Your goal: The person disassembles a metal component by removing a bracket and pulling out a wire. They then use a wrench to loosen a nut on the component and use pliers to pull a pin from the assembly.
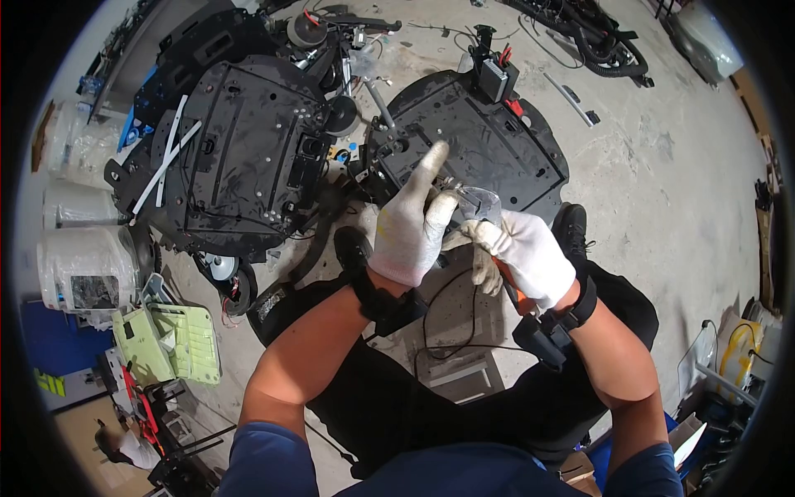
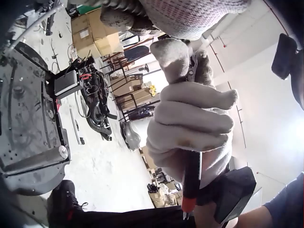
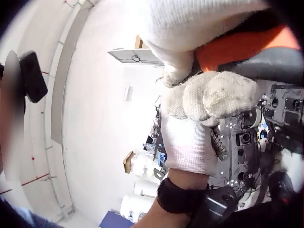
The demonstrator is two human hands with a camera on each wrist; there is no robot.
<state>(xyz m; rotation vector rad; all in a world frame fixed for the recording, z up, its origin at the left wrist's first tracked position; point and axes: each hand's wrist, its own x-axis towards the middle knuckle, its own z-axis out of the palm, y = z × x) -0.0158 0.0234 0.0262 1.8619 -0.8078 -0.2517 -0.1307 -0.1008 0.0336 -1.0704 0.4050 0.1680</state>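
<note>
My left hand (image 1: 406,236), in a white knit glove, is raised in front of my lap with its index finger extended upward. Its other fingers curl around a ridged, spring-like metal part (image 3: 217,144), mostly hidden by the glove. Close beside it, my gloved right hand (image 1: 534,261) grips a hand tool with an orange and black handle (image 3: 247,53). In the left wrist view, a red-tipped black handle end (image 2: 191,183) sticks out below the right fist. Between both hands sits a clear, plastic-looking piece (image 1: 480,204); the tool's working end is largely covered by the fingers.
Two dark chassis plates (image 1: 248,149) (image 1: 476,124) lie on the concrete floor ahead. White strips (image 1: 168,157) rest on the left plate. A black cable (image 1: 426,323) loops between my legs above a grey step (image 1: 464,377). A green plastic piece (image 1: 195,344) lies left.
</note>
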